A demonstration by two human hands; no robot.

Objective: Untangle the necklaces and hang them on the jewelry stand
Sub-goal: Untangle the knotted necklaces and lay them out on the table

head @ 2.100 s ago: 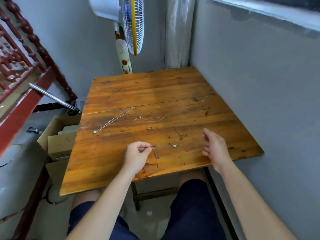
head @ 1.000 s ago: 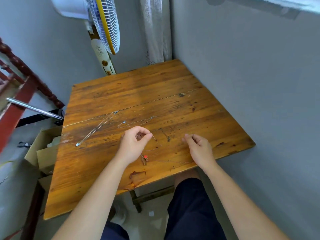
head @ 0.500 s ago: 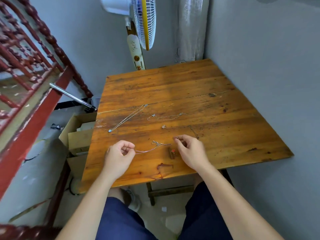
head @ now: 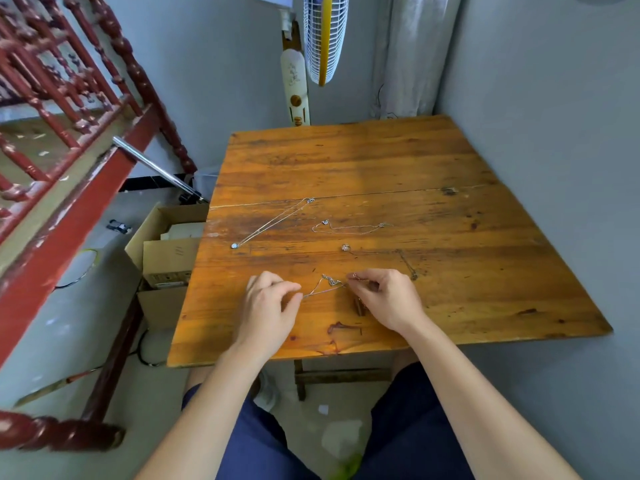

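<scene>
— Starting at left, what is at stake?

— An open cardboard box (head: 166,251) sits on the floor below the left edge of the wooden table (head: 346,157). A chain flicked that way could drop into it. A long necklace (head: 273,223) with a pale pendant lies stretched out, well beyond the hands.

— And the hands?

— The left hand (head: 268,303) pinches one end of a thin silver chain (head: 329,280) between thumb and forefinger. The right hand (head: 388,299) pinches the other end at its fingertips. A small snag sits between them.

— The danger?

— Pulling the ends apart would probably cinch that snag or snap a link. Near the right hand's far side lies a darker chain (head: 407,265), which a dragged wrist could catch and tangle afresh. No jewelry stand is in view.
</scene>
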